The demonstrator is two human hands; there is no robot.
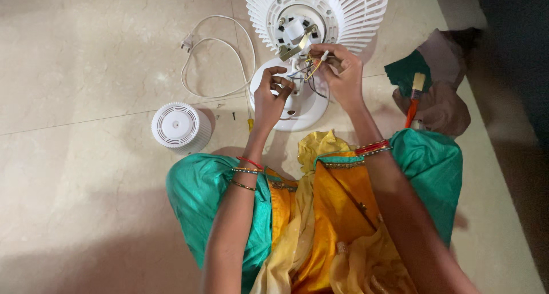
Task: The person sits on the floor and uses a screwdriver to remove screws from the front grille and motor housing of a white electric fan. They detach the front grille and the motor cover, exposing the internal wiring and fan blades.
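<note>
Seated on beige tiled floor. White plastic table fan with ribbed grille lying near the floor's far edge, round white base towards the knees. Left hand resting on base, fingers curled narrow, pinching at dark wires; exact hold unclear. Right hand closed on thin coloured wires beside brass-coloured metal bracket. White power cord with plug looped left of base. White cylindrical vented plastic cover standing apart, further left. Orange-handled paintbrush on brown and green cloth, right side.
</note>
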